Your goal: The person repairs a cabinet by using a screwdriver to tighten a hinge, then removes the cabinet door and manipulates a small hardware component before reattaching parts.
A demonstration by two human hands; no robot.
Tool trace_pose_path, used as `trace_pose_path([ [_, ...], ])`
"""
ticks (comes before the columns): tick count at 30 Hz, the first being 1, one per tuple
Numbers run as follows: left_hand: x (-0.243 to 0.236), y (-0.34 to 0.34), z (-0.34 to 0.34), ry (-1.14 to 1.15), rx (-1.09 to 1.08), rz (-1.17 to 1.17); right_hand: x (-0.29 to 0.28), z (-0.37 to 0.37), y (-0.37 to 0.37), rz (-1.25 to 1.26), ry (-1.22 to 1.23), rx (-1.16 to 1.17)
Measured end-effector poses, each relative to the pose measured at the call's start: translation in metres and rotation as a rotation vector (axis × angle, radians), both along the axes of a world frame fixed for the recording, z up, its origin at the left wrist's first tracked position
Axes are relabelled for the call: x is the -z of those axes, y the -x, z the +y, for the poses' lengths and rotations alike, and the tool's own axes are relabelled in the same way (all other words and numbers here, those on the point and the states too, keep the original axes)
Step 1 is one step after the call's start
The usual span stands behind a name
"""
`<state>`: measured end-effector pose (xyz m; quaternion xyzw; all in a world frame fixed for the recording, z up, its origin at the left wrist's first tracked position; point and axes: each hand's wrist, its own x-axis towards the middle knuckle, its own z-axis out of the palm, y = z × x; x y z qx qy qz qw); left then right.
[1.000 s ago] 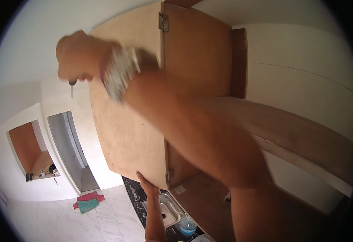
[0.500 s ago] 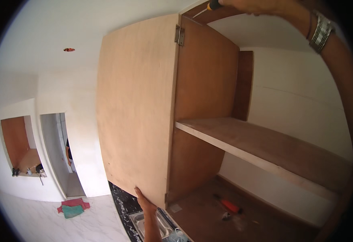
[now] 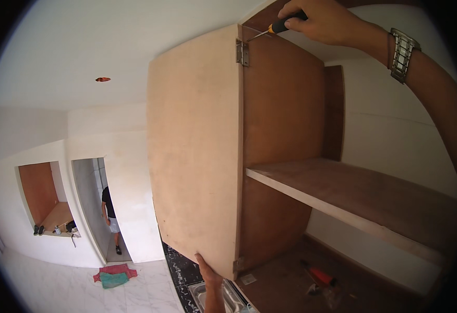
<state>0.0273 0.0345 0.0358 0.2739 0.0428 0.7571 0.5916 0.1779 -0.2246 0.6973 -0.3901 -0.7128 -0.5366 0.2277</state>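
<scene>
My right hand (image 3: pixel 317 18), a metal-banded watch on its wrist, grips a screwdriver (image 3: pixel 280 25) with a black and yellow handle. The screwdriver's tip points at the top of the upper hinge (image 3: pixel 242 52), close to it; whether they touch I cannot tell. That hinge joins the wooden cabinet door (image 3: pixel 194 146) to the brown side panel (image 3: pixel 280 99). Low down, my left hand (image 3: pixel 210 274) clasps the door's bottom edge, thumb on its face and the other fingers hidden behind. A lower hinge (image 3: pixel 239 264) sits near that corner.
Inside the cabinet, a shelf (image 3: pixel 343 182) juts from the side panel. A red-handled tool (image 3: pixel 322 276) lies on the cabinet floor. Beneath the door are a metal sink (image 3: pixel 223 300) and black counter. Red and green cloths (image 3: pixel 115 279) lie on the floor; a person (image 3: pixel 111 214) stands in the doorway.
The view has shifted, so the door appears farther right and lower. The screwdriver's tip has come down near the upper hinge. A person has come into fuller view in the doorway.
</scene>
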Motion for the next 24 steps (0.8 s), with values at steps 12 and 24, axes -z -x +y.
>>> trace_pose_path([
  [12, -0.003, -0.001, 0.000, 0.067, 0.107, -0.112, 0.010, 0.006, -0.008, 0.013, -0.047, 0.000],
  [24, 0.004, -0.005, 0.011, 0.049, 0.087, -0.116, 0.016, 0.010, -0.011, 0.017, -0.047, -0.032],
])
